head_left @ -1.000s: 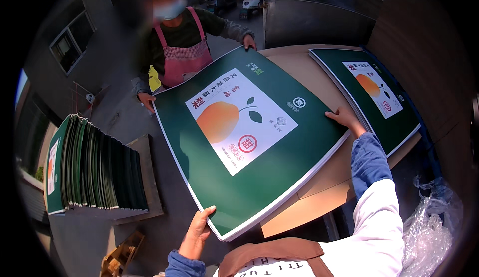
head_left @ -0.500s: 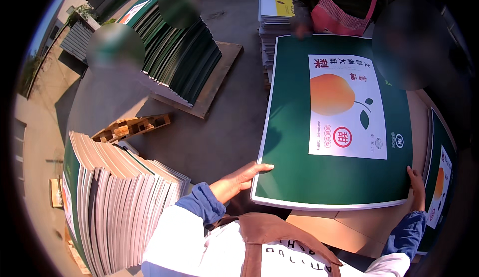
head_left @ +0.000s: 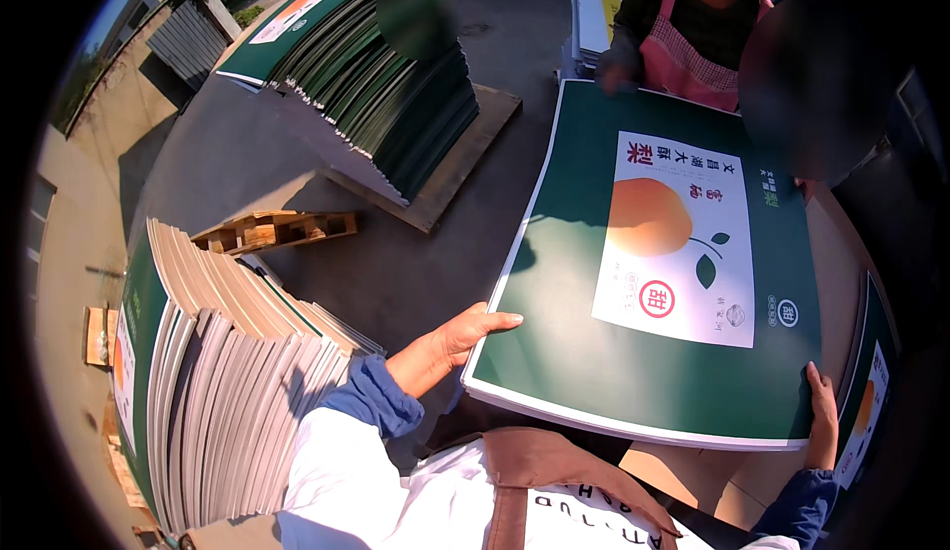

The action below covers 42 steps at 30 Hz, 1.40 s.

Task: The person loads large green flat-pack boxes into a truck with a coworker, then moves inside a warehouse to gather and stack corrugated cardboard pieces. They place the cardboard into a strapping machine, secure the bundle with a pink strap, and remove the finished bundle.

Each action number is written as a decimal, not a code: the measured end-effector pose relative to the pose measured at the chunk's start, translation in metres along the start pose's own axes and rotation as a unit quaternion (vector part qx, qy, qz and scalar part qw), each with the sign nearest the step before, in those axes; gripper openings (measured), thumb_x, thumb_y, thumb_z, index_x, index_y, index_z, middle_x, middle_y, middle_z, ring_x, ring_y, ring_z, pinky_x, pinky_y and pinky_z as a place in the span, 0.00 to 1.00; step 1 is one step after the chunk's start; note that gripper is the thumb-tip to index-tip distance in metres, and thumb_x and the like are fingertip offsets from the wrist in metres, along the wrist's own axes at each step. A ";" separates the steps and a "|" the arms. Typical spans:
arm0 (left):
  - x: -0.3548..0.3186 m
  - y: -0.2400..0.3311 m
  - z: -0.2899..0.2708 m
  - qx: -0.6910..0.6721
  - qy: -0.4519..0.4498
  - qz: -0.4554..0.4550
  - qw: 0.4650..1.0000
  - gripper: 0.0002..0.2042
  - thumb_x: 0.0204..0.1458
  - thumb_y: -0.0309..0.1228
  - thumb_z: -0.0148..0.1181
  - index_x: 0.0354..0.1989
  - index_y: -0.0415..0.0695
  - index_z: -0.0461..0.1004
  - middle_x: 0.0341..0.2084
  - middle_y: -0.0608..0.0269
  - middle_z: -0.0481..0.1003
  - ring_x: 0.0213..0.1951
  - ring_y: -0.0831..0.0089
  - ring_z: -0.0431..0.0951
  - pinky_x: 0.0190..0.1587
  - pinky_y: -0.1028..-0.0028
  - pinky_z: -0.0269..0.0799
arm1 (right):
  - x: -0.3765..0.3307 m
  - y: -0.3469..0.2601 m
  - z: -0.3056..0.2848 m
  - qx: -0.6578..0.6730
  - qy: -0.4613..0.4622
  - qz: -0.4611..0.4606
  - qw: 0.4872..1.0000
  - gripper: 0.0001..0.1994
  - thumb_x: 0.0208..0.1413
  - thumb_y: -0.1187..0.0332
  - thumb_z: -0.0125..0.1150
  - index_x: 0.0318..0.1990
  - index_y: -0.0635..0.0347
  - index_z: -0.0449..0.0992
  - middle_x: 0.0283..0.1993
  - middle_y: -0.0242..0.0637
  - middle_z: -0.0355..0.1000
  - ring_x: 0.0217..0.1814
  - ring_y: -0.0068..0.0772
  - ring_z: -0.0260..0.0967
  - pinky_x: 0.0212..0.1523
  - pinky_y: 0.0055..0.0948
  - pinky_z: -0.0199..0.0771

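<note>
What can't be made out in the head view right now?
All head view:
Left grip: fingers under the green printed sheets, hidden by them.
Right grip: likewise, fingers mostly behind the sheets' edge.
Sheet count: edges too thin to tell apart.
Co-worker: upper head, cut off by the top edge.
Far green stack: upper right part, behind a round blur.

Lone fisheye on head, facing down past wearer's chest; green boards near, wooden pallet farther.

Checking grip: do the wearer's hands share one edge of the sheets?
No: left hand grips the green sheets at their left edge, right hand at the right.
</note>
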<state>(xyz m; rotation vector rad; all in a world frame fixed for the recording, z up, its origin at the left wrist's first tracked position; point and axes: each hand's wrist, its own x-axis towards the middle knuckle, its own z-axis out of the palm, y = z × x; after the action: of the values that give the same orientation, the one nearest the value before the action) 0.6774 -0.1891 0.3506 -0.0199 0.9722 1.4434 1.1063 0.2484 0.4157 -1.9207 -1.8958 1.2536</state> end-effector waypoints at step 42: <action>-0.247 0.039 0.628 0.827 0.462 0.251 0.200 0.23 0.44 0.44 0.66 0.43 0.39 0.75 0.34 0.52 0.78 0.35 0.67 0.81 0.40 0.66 0.77 | -0.093 -0.049 0.148 0.701 -0.408 -0.273 0.517 0.16 0.63 0.59 0.51 0.45 0.65 0.70 0.40 0.34 0.72 0.37 0.23 0.72 0.37 0.24 0.74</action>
<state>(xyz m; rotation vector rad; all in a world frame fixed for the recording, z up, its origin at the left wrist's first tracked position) 1.0255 -0.0341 0.9085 1.2694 3.3439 -0.2513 0.9890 0.1117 0.3939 0.1830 -0.6299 2.3369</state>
